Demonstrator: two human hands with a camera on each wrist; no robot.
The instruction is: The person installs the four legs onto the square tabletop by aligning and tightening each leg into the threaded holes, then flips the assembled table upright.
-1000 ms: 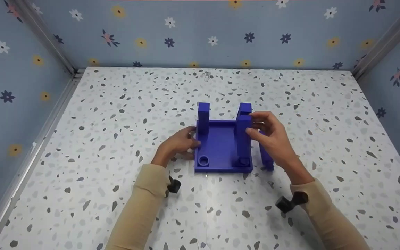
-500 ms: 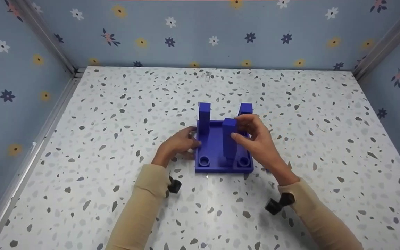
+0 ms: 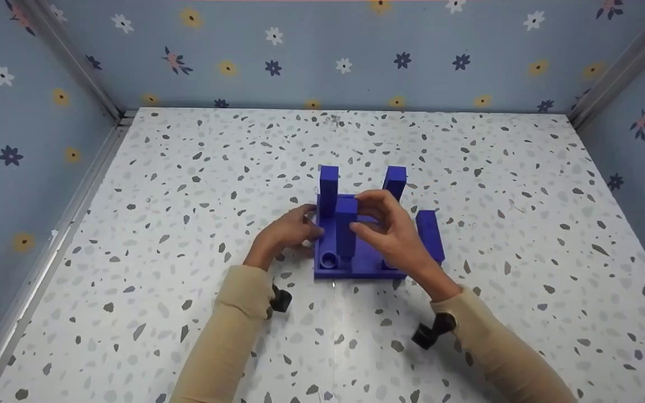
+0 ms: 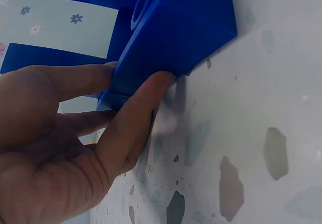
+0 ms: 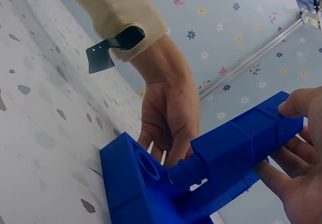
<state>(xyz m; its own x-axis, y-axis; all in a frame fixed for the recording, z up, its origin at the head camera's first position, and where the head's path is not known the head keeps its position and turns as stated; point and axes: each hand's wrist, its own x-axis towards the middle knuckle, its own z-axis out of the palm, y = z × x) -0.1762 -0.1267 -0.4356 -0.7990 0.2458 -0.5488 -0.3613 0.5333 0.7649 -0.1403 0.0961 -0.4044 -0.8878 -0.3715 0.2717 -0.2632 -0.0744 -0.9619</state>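
A blue square tray-like base (image 3: 364, 267) lies on the table with round sockets in its near corners. My left hand (image 3: 290, 230) grips its left wall, thumb and fingers on either side, as the left wrist view also shows. Blue square legs stand at the far-left corner (image 3: 328, 193) and the far-right corner (image 3: 395, 180). Between thumb and fingers my right hand (image 3: 391, 230) holds another blue leg (image 3: 346, 226) by its upper end. In the right wrist view this leg (image 5: 241, 143) has a threaded end pointing down, apart from and beside the near-left socket (image 5: 147, 164).
One more blue leg (image 3: 430, 235) lies on the speckled table (image 3: 524, 235) to the right of the base. Flower-patterned blue panels (image 3: 322, 56) wall the table at the back and sides. Each wrist carries a black camera mount (image 3: 433, 331).
My right hand has carried the leg leftward across the base, from over the near-right socket to beside the near-left one. The left hand keeps its grip on the base.
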